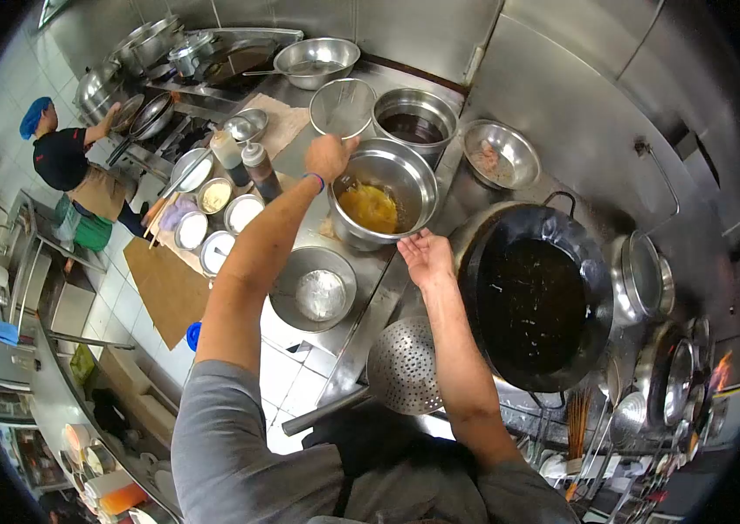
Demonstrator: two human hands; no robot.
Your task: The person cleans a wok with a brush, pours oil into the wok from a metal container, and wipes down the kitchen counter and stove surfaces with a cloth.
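Note:
My left hand [328, 159] is closed at the near edge of a round mesh strainer [342, 109], beside the rim of a deep steel pot [426, 188]. Its grip is partly hidden by the back of the hand. Inside the pot lies a yellow-orange liquid [368, 207] that looks like oil or egg. With palm turned up and fingers apart, my right hand [426, 258] touches the pot's near right rim. Behind the pot stands another steel pot [413, 103] holding dark liquid. A steel bowl [313, 262] sits below my left forearm.
A large wok [592, 306] of dark liquid is right of my right forearm, with a perforated ladle [405, 365] on the other side. A steel bowl [523, 157] holds pinkish food. Sauce bottles [258, 162] and small bowls stand left. A co-worker [68, 157] handles pans far left.

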